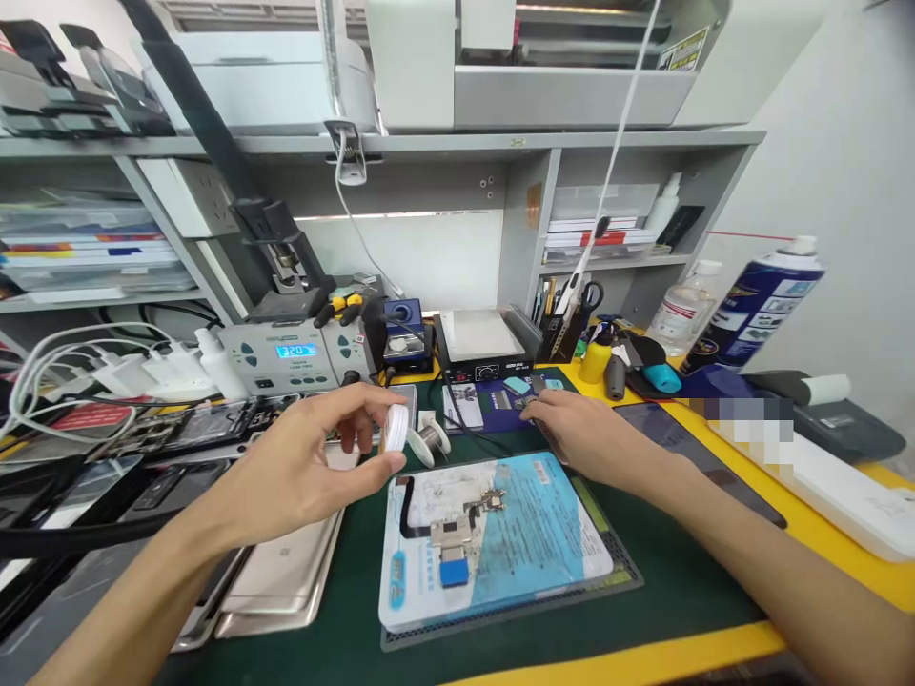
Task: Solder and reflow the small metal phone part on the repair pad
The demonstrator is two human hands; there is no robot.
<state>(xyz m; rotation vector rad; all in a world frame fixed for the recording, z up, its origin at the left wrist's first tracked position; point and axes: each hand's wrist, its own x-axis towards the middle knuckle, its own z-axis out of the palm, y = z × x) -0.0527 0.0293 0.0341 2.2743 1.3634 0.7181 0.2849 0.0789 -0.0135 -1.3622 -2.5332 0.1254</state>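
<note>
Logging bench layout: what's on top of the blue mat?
On the blue mat: a small circuit board, a blue square part and a black cable loop. The mat lies on a dark mesh pad; whatever is beneath the board is hidden.

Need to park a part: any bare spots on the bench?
Bare green mat right of the blue work pad, under the right forearm; a narrower strip by the yellow front edge. Crowded: phone frames under the left hand, which holds a white spool; the right hand is among small parts.
</note>
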